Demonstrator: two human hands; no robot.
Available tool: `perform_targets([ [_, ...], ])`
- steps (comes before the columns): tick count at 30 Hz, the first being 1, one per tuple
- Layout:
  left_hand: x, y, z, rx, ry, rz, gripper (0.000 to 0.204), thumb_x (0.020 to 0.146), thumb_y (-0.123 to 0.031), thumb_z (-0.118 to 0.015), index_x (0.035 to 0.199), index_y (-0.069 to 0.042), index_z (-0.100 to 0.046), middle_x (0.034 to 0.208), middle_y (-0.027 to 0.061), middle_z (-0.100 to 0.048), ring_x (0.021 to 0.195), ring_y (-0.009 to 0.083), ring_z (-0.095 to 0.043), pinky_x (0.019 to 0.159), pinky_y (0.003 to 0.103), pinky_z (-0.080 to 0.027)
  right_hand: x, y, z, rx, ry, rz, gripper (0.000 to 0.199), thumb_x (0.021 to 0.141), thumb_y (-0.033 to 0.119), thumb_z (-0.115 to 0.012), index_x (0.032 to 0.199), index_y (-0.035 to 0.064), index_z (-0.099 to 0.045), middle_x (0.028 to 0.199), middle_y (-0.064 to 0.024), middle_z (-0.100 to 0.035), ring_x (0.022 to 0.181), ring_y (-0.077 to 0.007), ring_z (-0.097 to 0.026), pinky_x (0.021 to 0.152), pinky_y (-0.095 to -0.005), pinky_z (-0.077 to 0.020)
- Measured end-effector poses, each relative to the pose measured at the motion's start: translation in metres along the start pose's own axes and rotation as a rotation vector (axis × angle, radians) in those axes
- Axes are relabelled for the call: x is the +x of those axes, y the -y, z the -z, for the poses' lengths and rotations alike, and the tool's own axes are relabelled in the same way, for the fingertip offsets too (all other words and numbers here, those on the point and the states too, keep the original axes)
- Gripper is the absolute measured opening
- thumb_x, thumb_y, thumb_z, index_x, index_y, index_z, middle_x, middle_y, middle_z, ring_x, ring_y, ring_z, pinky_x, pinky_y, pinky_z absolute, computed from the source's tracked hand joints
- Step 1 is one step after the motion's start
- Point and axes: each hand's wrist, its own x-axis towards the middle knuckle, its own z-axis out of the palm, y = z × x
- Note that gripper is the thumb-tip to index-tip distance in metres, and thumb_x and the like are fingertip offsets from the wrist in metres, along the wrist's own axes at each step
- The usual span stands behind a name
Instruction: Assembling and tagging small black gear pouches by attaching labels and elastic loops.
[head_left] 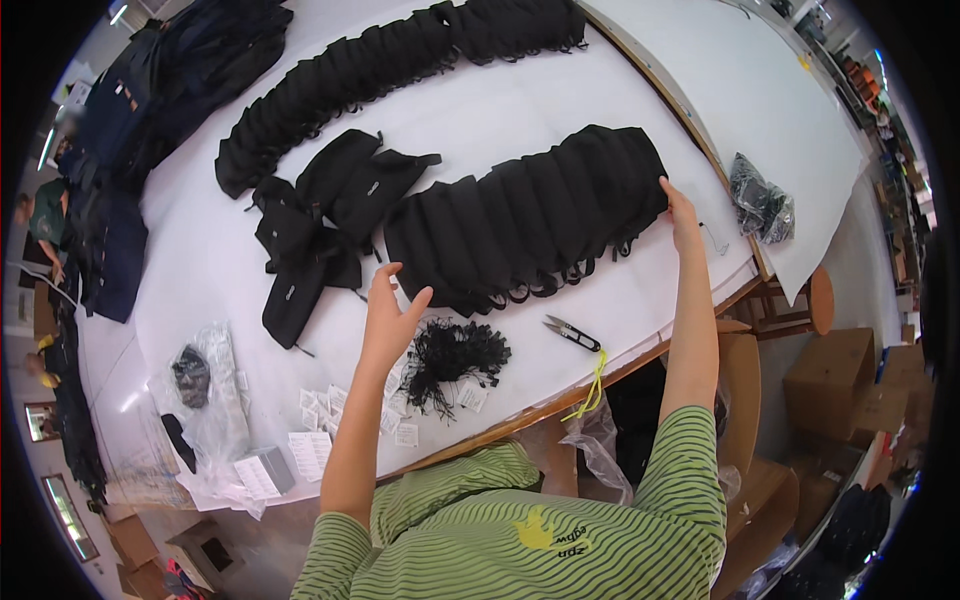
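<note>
Workshop, big white-covered table [480, 120] in front of me. Far left: clear crinkled plastic bag [225, 410]. Then a loose pile of flat black fabric pieces [292, 305]. My left hand [388, 318] is open, thumb and fingers spread, at the left end of the overlapping row of black fabric pieces [520, 220], mid-table. Tangled black cord bundle [455, 360] nearer me, then black-handled snips [573, 333]. Right hand [684, 215] touches the row's right end; can't tell if it's gripping. Row looks light, soft, likely to fan out; best held at both ends.
</note>
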Motion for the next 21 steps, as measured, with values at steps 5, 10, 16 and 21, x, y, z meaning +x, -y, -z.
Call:
perform_targets([
  [5, 0.031, 0.013, -0.022, -0.331, -0.051, 0.169, 0.076, 0.076, -0.026, -0.075, 0.131, 0.006, -0.033, 0.125, 0.0240, -0.047, 0.105, 0.0269, -0.054, 0.090, 0.036, -0.044, -0.023, 0.012, -0.004, 0.445, 0.206, -0.180, 0.057, 0.086, 0.038, -0.063, 0.129, 0.0038, -0.049, 0.122, -0.0032, -0.057, 0.109, -0.0159, -0.051, 0.094, -0.0301, -0.0344],
  [10, 0.056, -0.003, -0.015, -0.660, 0.066, 0.451, 0.076, 0.073, -0.030, -0.079, 0.129, 0.005, -0.041, 0.121, 0.0145, -0.055, 0.102, 0.0189, -0.057, 0.090, 0.030, -0.043, -0.057, 0.026, -0.036, 0.555, 0.319, -0.279, 0.065, 0.088, 0.040, -0.060, 0.140, 0.0110, -0.034, 0.138, -0.0056, -0.044, 0.124, -0.0201, -0.043, 0.098, -0.0343, -0.0342],
  [16, 0.075, -0.020, -0.028, -0.800, 0.268, 0.423, 0.075, 0.074, -0.028, -0.078, 0.132, 0.003, -0.041, 0.125, 0.0106, -0.054, 0.113, 0.0182, -0.052, 0.098, 0.030, -0.038, -0.066, 0.018, -0.053, 0.621, 0.401, -0.395, 0.070, 0.088, 0.045, -0.058, 0.143, 0.0112, -0.030, 0.142, -0.0061, -0.041, 0.128, -0.0214, -0.039, 0.101, -0.0382, -0.0327],
  [21, 0.082, -0.035, -0.026, -0.658, 0.273, 0.362, 0.080, 0.070, -0.025, -0.080, 0.134, 0.001, -0.039, 0.129, 0.0111, -0.051, 0.118, 0.0200, -0.048, 0.101, 0.032, -0.035, -0.099, 0.012, -0.070, 0.723, 0.439, -0.515, 0.068, 0.093, 0.053, -0.043, 0.143, 0.0100, -0.028, 0.145, -0.0089, -0.037, 0.130, -0.0267, -0.036, 0.101, -0.0474, -0.0323],
])
